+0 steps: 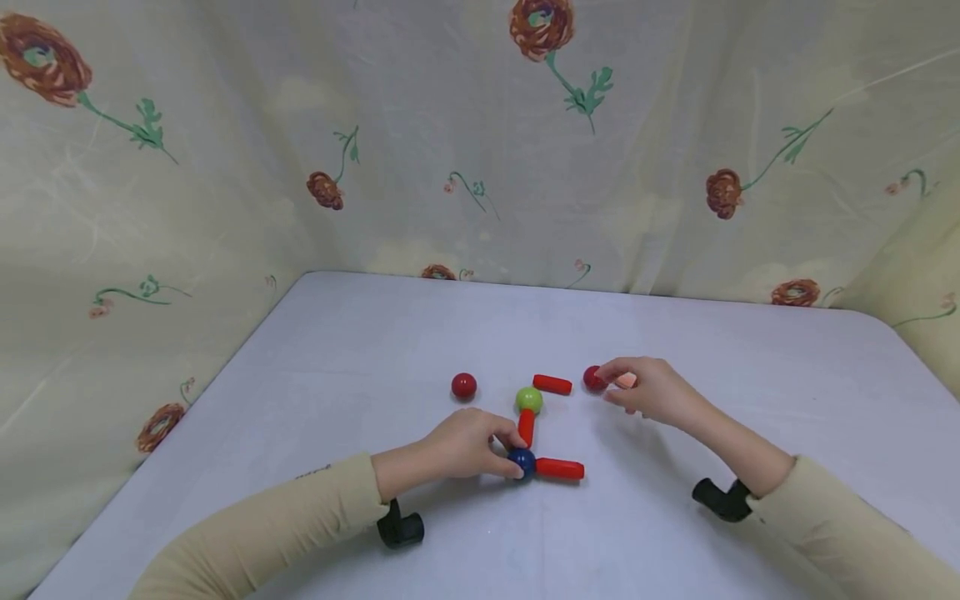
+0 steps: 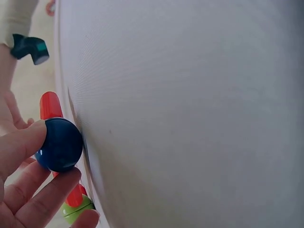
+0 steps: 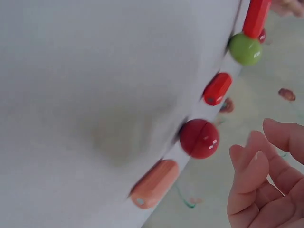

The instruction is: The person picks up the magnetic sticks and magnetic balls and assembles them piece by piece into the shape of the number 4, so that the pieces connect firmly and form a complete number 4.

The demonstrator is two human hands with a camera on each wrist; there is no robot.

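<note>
1. The red ball (image 3: pixel 199 138) lies just left of the right hand's (image 1: pixel 652 390) fingertips, apart from them; that hand is nearer. The salmon bar (image 3: pixel 155 184) lies close beside the ball.
2. The right hand hangs with fingers loosely bent, holding nothing.
3. The left hand (image 1: pixel 465 446) pinches the blue ball (image 2: pixel 59 145); a red bar (image 1: pixel 559 469) extends rightward from it, long axis sideways.
</note>
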